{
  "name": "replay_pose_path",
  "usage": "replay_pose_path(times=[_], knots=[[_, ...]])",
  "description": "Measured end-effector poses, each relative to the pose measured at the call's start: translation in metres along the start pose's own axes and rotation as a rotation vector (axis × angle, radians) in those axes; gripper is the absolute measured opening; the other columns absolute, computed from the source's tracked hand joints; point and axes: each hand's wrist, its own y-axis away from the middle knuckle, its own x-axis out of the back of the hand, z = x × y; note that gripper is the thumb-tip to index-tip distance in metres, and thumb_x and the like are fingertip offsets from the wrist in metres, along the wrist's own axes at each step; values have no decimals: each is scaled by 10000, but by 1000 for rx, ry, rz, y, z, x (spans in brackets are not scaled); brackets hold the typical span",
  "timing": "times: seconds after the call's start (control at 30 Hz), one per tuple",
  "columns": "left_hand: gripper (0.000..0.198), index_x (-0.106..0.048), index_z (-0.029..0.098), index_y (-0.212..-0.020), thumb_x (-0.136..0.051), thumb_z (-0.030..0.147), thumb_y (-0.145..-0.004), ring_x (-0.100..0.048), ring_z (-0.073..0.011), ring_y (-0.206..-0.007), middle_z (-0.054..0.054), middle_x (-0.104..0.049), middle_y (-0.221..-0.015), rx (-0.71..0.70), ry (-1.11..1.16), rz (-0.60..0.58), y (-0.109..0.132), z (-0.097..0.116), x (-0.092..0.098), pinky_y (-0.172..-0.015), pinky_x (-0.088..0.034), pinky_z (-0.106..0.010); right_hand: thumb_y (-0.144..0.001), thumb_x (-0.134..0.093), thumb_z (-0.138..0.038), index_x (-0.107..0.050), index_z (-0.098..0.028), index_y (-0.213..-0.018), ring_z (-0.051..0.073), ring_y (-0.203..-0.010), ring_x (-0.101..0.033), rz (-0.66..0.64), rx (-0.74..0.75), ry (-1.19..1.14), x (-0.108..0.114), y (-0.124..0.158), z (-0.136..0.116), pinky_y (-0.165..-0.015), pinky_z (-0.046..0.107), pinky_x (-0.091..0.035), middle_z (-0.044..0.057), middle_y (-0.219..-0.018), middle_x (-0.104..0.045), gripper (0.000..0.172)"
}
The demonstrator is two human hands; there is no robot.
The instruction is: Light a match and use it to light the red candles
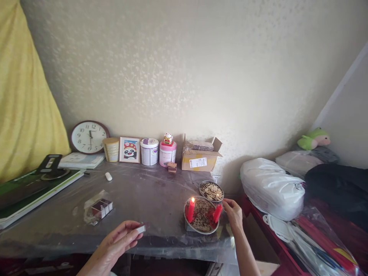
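My left hand [125,235] is closed around a small matchbox [140,229] above the table's front edge. On the right, the fingers of my right hand [233,212] pinch a match [221,199], with a small glow at its far tip. That tip is just above the right red candle [217,213], which leans to the right. The left red candle [191,210] burns with a clear flame. Both candles stand in a round metal bowl [201,232] of brownish grains. Behind it, a metal dish [204,198] holds many matchsticks.
A plastic-wrapped pack of matchboxes [101,208] lies left on the plastic-covered table [149,195]. Along the wall stand a clock [89,137], a framed panda picture [130,149], tubs and an open cardboard box [198,161]. White bags [271,188] are piled at right.
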Motion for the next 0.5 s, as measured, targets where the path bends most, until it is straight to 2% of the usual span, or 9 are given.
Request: replay_pose_path(times=[0.1,0.23,0.5], knots=[[339,-729,235,-799,-833,477,-586,-685,-203,-902,-17,-770,-839,16,21,8,-4,-2,2,-782,-498,-251,-664,-667,-369,-721,-162,-757,244,-784,-674,-15,16,151,-5,-3,2,-723,328,-493,71,-779,-743,233],[366,-729,229,-776,-854,482,-542,-690,-206,-881,-19,-769,-825,23,30,23,-5,0,0,-772,-502,-253,-818,-640,-261,-696,-156,-853,186,-824,-664,-51,29,337,-13,-7,4,-794,348,-493,38,-857,-721,124],[398,-726,226,-764,-850,514,-519,-674,-239,-908,-39,-755,-856,24,-12,47,3,9,-6,-797,-503,-288,-910,-603,-315,-659,-152,-908,174,-912,-638,-122,67,592,-25,-15,-1,-847,384,-503,38,-983,-675,172]])
